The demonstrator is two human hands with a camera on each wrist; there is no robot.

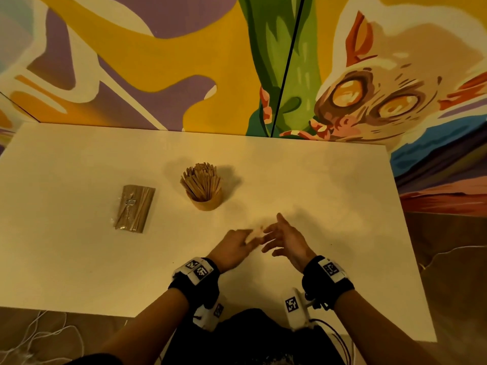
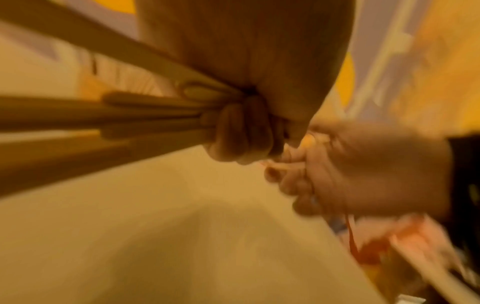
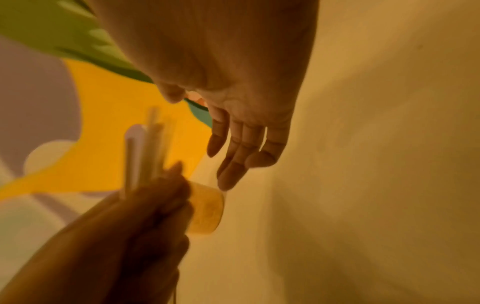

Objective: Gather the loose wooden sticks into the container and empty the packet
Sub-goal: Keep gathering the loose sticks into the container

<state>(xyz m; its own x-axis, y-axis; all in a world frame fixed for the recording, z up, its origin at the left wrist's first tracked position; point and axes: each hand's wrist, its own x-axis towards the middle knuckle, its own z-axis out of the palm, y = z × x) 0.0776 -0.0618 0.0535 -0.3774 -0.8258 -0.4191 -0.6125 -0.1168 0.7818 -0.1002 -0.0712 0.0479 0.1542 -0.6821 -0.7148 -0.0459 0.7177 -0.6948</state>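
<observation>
My left hand [image 1: 238, 243] grips a small bundle of wooden sticks [image 1: 255, 233] just above the white table, near its front middle. The left wrist view shows my fingers [image 2: 239, 131] curled round several sticks [image 2: 109, 121]. My right hand [image 1: 283, 237] hovers right beside them with fingers straight and spread, holding nothing; its fingers [image 3: 241, 152] show open in the right wrist view. A round wooden container [image 1: 207, 198] packed with upright sticks stands farther back. The clear packet of sticks [image 1: 135, 208] lies flat to its left.
The white table [image 1: 329, 185] stands against a painted mural wall [image 1: 369, 75]. White cables [image 1: 39, 335] lie on the floor at the front left, and more wires [image 1: 448, 252] run past the table's right edge.
</observation>
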